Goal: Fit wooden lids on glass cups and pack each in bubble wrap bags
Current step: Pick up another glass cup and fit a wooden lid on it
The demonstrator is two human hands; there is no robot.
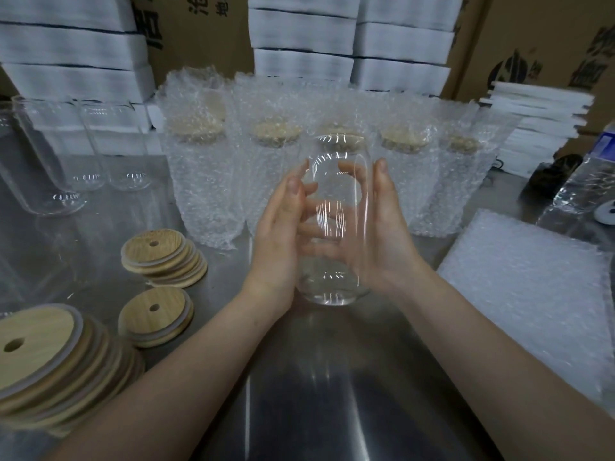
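Note:
A clear glass cup (336, 194) with no lid stands upright at the middle of the steel table (299, 394). My left hand (283, 234) and my right hand (379, 234) hold it from either side, fingers wrapped round the back of the glass. Wooden lids with straw holes lie to the left: a fanned stack (163, 257), a small stack (156, 316) and a large stack (56, 364) at the near left. Behind the cup stand several lidded cups packed in bubble wrap bags (203, 181). A pile of flat bubble wrap bags (532, 294) lies at the right.
Bare glass cups (50, 168) stand at the far left. White foam boxes (299, 38) and cardboard cartons (549, 44) are stacked along the back. A plastic water bottle (585, 181) stands at the right edge beside a stack of white foam sheets (539, 128).

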